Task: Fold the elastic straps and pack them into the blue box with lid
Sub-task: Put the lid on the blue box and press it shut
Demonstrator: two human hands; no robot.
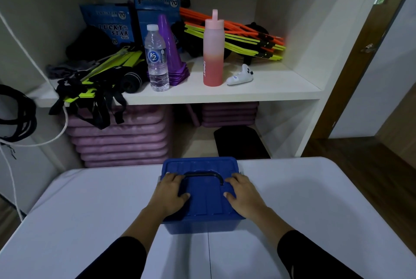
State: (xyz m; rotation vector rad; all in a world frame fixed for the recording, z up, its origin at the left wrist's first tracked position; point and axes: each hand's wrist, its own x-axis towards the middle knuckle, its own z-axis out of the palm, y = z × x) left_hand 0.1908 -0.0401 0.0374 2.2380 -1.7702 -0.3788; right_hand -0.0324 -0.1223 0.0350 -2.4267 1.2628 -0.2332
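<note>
The blue box (202, 225) stands on the white table (315, 211) in front of me, its blue lid (206, 202) on top with a dark handle (203, 175) lying flat. My left hand (170, 193) rests flat on the lid's left side, fingers near the handle's left end. On the lid's right side lies my right hand (242, 193), palm down. No elastic straps show on the table; the box's inside is hidden by the lid.
Behind the table is a white shelf (225, 93) with a water bottle (156, 58), purple cones (172, 53), a pink bottle (212, 51), orange and yellow rods (247, 35) and black-yellow straps (94, 85). Purple mats (119, 139) are stacked below. Black cords (15, 114) hang at left.
</note>
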